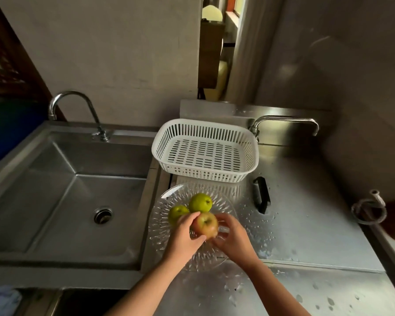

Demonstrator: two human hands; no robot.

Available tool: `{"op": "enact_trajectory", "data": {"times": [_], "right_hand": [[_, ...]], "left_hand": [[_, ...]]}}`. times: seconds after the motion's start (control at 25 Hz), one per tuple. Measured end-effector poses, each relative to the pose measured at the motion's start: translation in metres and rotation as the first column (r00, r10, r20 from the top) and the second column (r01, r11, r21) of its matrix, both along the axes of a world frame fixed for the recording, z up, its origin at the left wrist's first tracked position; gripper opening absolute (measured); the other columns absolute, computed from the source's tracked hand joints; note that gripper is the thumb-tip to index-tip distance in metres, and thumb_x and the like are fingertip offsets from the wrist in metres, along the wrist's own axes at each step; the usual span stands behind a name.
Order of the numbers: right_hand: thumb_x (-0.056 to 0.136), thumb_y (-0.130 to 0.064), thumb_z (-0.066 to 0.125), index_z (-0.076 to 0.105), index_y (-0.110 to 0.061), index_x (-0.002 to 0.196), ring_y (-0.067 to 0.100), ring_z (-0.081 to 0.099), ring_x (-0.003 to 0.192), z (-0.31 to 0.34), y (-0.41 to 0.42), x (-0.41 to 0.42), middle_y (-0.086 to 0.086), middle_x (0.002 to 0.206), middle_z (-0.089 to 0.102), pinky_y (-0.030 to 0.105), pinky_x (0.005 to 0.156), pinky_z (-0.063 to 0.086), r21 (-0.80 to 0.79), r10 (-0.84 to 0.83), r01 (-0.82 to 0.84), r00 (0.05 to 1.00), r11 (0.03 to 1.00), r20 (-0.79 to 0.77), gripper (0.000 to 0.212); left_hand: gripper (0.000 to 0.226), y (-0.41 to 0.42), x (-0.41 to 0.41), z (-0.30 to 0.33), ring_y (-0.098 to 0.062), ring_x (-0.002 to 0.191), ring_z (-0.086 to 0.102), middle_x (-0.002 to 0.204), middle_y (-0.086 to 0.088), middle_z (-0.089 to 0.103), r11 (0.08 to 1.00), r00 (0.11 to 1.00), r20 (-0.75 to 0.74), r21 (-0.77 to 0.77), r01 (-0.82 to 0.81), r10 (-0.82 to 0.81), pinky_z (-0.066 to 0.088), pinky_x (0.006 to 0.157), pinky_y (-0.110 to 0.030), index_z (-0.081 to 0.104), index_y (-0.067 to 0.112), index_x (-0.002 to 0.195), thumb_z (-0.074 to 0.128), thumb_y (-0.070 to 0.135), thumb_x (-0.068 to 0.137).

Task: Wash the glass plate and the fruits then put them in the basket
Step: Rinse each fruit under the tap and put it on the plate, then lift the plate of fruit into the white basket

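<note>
Your left hand (184, 233) and right hand (232, 236) cup the red apple (205, 224) between them, each grip curled round it, over the glass plate (160, 224) on the wet tabletop (306, 224). Two green apples (200, 202) sit on the plate's far side. White basket (205, 149) beyond; sink (66, 190) left.

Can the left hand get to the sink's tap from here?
Probably not yet: the left hand grips the red apple together with the right hand. Otherwise nothing stands between it and the tap across the sink.
</note>
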State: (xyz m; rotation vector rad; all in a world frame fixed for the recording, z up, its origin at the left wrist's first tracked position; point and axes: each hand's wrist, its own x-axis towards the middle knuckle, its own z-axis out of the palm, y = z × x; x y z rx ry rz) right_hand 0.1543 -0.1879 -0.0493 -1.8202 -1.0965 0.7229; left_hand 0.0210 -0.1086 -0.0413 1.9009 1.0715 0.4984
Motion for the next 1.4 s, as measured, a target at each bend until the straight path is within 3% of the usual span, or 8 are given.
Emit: {"op": "enact_trajectory", "data": {"times": [0.2, 0.44, 0.68, 0.84, 0.96, 1.08, 1.24, 1.4], "right_hand": [[0.067, -0.01, 0.078, 0.056, -0.008, 0.115, 0.012, 0.061, 0.095, 0.0, 0.005, 0.006, 0.009, 0.114, 0.058, 0.011, 0.077, 0.053, 0.013, 0.073, -0.073, 0.996, 0.997, 0.044, 0.053], [0.066, -0.012, 0.079, 0.055, -0.009, 0.116, 0.009, 0.06, 0.097, 0.002, 0.006, 0.005, 0.006, 0.113, 0.057, 0.008, 0.076, 0.051, 0.009, 0.084, -0.084, 0.996, 0.996, 0.008, 0.055], [0.067, -0.002, 0.074, 0.047, -0.019, 0.128, 0.009, 0.061, 0.102, 0.013, 0.0, 0.013, 0.003, 0.116, 0.06, 0.022, 0.083, 0.055, -0.023, 0.008, -0.01, 0.997, 1.0, -0.074, 0.069], [0.072, -0.002, 0.069, 0.053, -0.02, 0.122, 0.008, 0.063, 0.09, 0.022, -0.001, 0.025, 0.005, 0.113, 0.062, 0.02, 0.077, 0.054, -0.027, -0.173, 0.174, 0.984, 0.984, 0.048, 0.056], [0.073, -0.005, 0.069, 0.055, -0.011, 0.123, 0.025, 0.062, 0.096, 0.02, -0.001, 0.032, 0.013, 0.115, 0.06, 0.038, 0.087, 0.052, -0.13, -0.317, 0.343, 0.93, 0.93, 0.185, 0.052], [0.075, -0.004, 0.065, 0.052, -0.009, 0.126, 0.032, 0.061, 0.101, 0.015, 0.004, 0.03, 0.016, 0.116, 0.061, 0.047, 0.09, 0.05, -0.29, -0.339, 0.363, 0.931, 0.885, 0.131, 0.053], [0.076, -0.007, 0.062, 0.054, -0.014, 0.122, 0.028, 0.065, 0.094, 0.009, 0.007, 0.017, 0.012, 0.105, 0.069, 0.044, 0.086, 0.053, -0.394, -0.395, 0.392, 0.915, 0.831, 0.077, 0.047], [0.077, -0.006, 0.063, 0.055, -0.013, 0.123, 0.032, 0.065, 0.096, 0.012, 0.009, 0.016, 0.014, 0.107, 0.069, 0.048, 0.085, 0.054, -0.406, -0.439, 0.425, 0.896, 0.809, 0.063, 0.047]], "left_hand": [[0.071, -0.003, 0.003, -0.002, -0.017, 0.126, 0.044, 0.137, -0.004, 0.047, 0.995, 0.996, -0.032, 0.058, -0.081, 0.083, 0.025, 0.09, -0.006, 0.045, 0.017, 0.134, 0.075, 0.014, 0.07], [0.08, 0.007, 0.002, 0.007, -0.017, 0.127, 0.045, 0.14, -0.005, 0.045, 0.999, 0.994, -0.107, 0.025, -0.024, 0.027, 0.04, 0.102, -0.029, 0.038, 0.023, 0.139, 0.075, 0.016, 0.069], [0.075, 0.031, -0.012, 0.03, -0.013, 0.112, 0.056, 0.128, -0.004, 0.054, 0.971, 0.991, 0.134, -0.238, 0.036, -0.004, 0.049, 0.09, -0.027, 0.041, 0.017, 0.136, 0.073, 0.002, 0.07], [0.052, 0.075, -0.04, 0.041, -0.017, 0.099, 0.064, 0.114, -0.007, 0.063, 0.901, 0.944, 0.272, -0.431, -0.054, 0.187, 0.058, 0.069, -0.025, 0.05, 0.011, 0.128, 0.066, 0.004, 0.079], [0.039, 0.105, -0.054, 0.037, -0.017, 0.097, 0.061, 0.119, -0.015, 0.061, 0.895, 0.942, 0.188, -0.407, -0.184, 0.279, 0.053, 0.078, -0.029, 0.054, 0.009, 0.122, 0.061, 0.004, 0.083], [0.046, 0.119, -0.059, 0.027, -0.023, 0.114, 0.053, 0.132, -0.013, 0.052, 0.89, 0.979, -0.018, -0.412, -0.194, 0.205, 0.046, 0.092, -0.038, 0.048, 0.011, 0.13, 0.059, 0.008, 0.085], [0.058, 0.119, -0.061, 0.017, -0.024, 0.1, 0.059, 0.128, -0.012, 0.053, 0.725, 0.989, -0.094, -0.672, -0.15, 0.118, 0.053, 0.078, -0.038, 0.037, 0.014, 0.139, 0.055, -0.001, 0.086], [0.061, 0.119, -0.065, 0.013, -0.026, 0.087, 0.064, 0.125, -0.019, 0.056, 0.759, 0.992, -0.095, -0.639, -0.126, 0.085, 0.053, 0.07, -0.033, 0.04, 0.009, 0.137, 0.048, -0.017, 0.082]]}}
